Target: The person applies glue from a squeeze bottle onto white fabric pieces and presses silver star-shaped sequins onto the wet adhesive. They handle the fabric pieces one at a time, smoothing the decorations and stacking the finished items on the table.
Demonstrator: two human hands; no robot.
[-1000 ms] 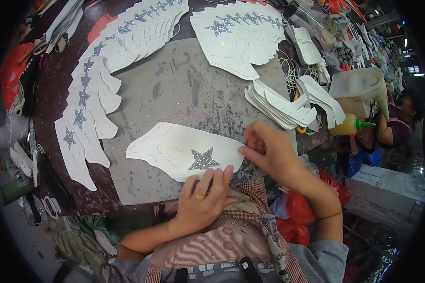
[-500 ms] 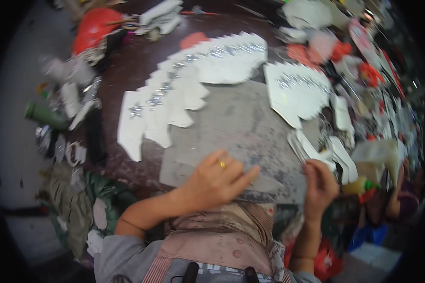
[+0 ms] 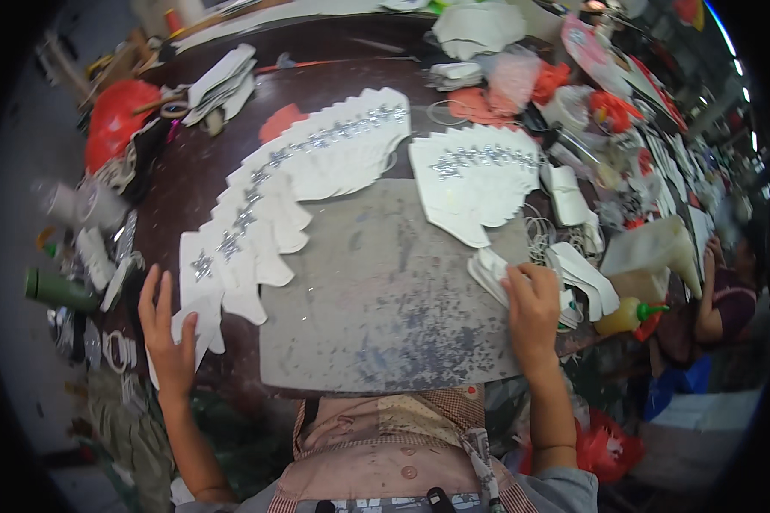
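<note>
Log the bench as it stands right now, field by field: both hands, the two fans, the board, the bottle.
left hand: spread, at the near end of the left fan
right hand: curled at the white strips; grip unclear
left fan: overlapping white pieces, silver stars
right fan: likewise
grey board: dark-stained
bottle: yellow, green tip, right of right hand
</note>
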